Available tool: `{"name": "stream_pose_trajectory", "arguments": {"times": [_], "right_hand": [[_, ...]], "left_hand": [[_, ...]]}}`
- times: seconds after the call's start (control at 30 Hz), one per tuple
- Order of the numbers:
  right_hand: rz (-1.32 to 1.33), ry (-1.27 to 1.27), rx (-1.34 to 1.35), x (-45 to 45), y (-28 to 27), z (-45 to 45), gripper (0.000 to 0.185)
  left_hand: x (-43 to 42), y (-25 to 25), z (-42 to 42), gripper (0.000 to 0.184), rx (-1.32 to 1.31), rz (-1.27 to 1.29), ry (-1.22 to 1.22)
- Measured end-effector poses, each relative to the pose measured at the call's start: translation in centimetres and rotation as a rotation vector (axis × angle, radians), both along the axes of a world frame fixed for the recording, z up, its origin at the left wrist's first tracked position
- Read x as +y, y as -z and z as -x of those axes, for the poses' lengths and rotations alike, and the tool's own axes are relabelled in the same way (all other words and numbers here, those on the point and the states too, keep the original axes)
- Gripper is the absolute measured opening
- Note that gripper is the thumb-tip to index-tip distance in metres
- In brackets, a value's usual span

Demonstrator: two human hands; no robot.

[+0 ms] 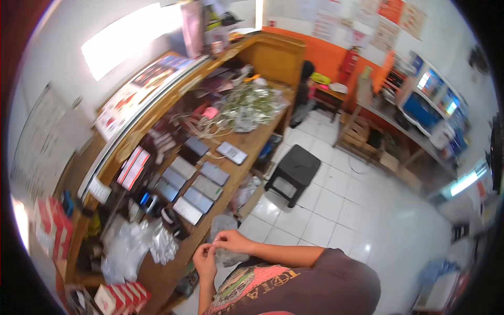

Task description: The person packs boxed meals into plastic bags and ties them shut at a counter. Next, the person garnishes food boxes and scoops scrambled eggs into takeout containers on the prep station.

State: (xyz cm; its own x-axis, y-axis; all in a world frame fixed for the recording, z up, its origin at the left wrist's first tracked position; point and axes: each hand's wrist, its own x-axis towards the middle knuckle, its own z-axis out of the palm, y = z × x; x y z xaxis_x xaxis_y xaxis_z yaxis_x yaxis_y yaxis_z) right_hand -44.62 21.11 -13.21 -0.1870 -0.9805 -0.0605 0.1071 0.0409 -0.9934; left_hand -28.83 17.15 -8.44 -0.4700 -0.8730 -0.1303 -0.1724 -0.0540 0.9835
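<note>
Both hands meet beside the worktop's (181, 258) near long edge. Left hand (204, 261) and right hand (234, 242) have their fingertips pinched close together—anything between them is too small to identify. A clear plastic bag (230, 258) shows just below the right hand. Phones (197, 199) lie in rows along that edge—between crumpled plastic bags (128, 251) and a shiny, greenish heap (249, 106) toward the far corner.

Right hand (234, 242) and left hand (205, 262) come together beside the wooden desk (262, 137); phones (214, 173) lie on it, black stool (295, 167) near it.
</note>
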Motion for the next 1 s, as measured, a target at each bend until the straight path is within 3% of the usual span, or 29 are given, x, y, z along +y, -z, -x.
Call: {"name": "stream_pose_trajectory", "arguments": {"times": [0.1, 0.2, 0.3, 0.37, 0.4, 0.47, 0.6, 0.63, 0.67, 0.7, 0.77, 0.8, 0.83, 0.9, 0.93, 1.0], "right_hand": [[0.074, 0.012, 0.075, 1.0, -1.6, 0.4, 0.020], [-0.039, -0.008, 0.089, 1.1, -1.5, 1.0, 0.018], [-0.081, -0.046, 0.075, 1.5, -2.0, 1.7, 0.022], [-0.080, -0.013, 0.078, 1.9, -2.6, 1.8, 0.024], [-0.076, 0.012, 0.079, 1.9, -2.8, 2.1, 0.028], [-0.053, 0.048, 0.101, 1.8, -1.9, 2.0, 0.030], [0.000, 0.096, 0.029, 1.8, -2.0, 1.7, 0.033], [0.004, 0.102, 0.029, 1.8, -2.1, 2.1, 0.033], [0.050, -0.047, 0.107, 2.1, -2.3, 2.8, 0.033], [0.095, -0.198, 0.185, 2.4, -2.6, 3.5, 0.032], [0.043, -0.312, 0.280, 3.3, -4.0, 5.2, 0.027], [0.081, -0.292, 0.260, 3.9, -4.7, 5.8, 0.025], [0.122, -0.269, 0.243, 4.5, -5.4, 6.5, 0.025], [0.160, -0.238, 0.245, 5.8, -6.2, 8.1, 0.021], [0.027, -0.288, 0.157, 6.3, -6.1, 8.7, 0.020], [-0.144, -0.365, 0.087, 6.7, -5.0, 9.0, 0.022]], "left_hand": [[-0.4, 0.8, 0.3, 0.005, 0.035, 0.056, -0.033], [-0.1, 0.1, 0.6, 0.008, -0.036, 0.172, 0.027], [0.2, -1.1, 2.3, 0.017, 0.045, 0.411, -0.026], [-0.2, 0.3, 1.7, 0.030, 0.022, 0.166, 0.084], [-0.5, 0.6, 1.5, 0.030, 0.028, 0.168, 0.089], [-1.1, 1.1, 1.5, 0.032, 0.013, -0.120, 0.240], [-0.5, -1.7, 3.1, 0.044, 0.193, -0.128, 0.187], [-1.0, -4.7, 3.8, 0.049, 0.018, 0.442, 0.271], [-1.4, -6.6, 4.5, 0.055, -0.166, 1.009, 0.341], [-2.2, -7.0, 5.1, 0.055, -0.168, 1.007, 0.345], [-3.8, -7.7, 5.5, 0.063, -0.194, 0.897, 0.923], [-3.5, -8.0, 6.1, 0.050, -0.187, 0.737, 0.901], [-3.6, -8.0, 6.2, 0.050, -0.191, 0.738, 0.902], [-4.6, -7.8, 6.3, 0.033, -0.577, 0.412, 1.036], [-5.1, -7.4, 6.4, 0.023, -0.519, 0.582, 1.042], [-5.1, -8.4, 6.5, 0.020, -0.484, 0.530, 1.007]]}}
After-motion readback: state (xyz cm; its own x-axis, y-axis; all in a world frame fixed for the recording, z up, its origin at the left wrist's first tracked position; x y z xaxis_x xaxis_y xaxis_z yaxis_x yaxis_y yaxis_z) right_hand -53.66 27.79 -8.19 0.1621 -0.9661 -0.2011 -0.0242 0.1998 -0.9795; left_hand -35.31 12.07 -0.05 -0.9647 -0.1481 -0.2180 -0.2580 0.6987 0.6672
